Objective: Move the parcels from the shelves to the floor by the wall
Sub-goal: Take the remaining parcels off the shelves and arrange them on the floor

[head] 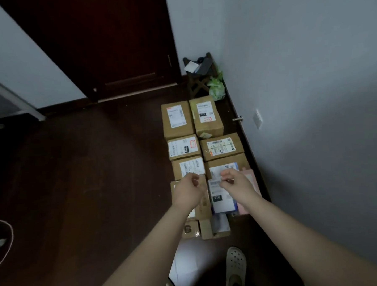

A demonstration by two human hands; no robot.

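Hovering over the near end of the parcels (221, 146), the left hand (191, 186) and the right hand (233, 181) hold nothing. The fingers (195, 178) of each are loosely curled, though the blur leaves it possible that a fingertip brushes a label.

The parcels lie on the dark floor (97, 169) in two files running from near to far, just beside the right wall (310, 70). At the far end stand two taller cartons (177, 119), touching side by side. Nearer come lower boxes, then a flat white-labelled packet (222, 198) next to a pink packet (252, 183) under the right hand. Nearest of all, a pale soft mailer (187, 263) lies beside the shoe (235, 265). No shelves are in view, and with so many parcels already by the wall, the task looks well advanced.

The cartons should handle as stiff, square-edged things. They are best taken with both hands on opposite sides, or with fingers hooked under the bottom edges. Their weight cannot be read from here, so a first lift ought to be cautious. Glossy tape and labels may be slippery. The packets and the mailer will probably flex and sag, so they are better supported flat from beneath than pinched by a corner.
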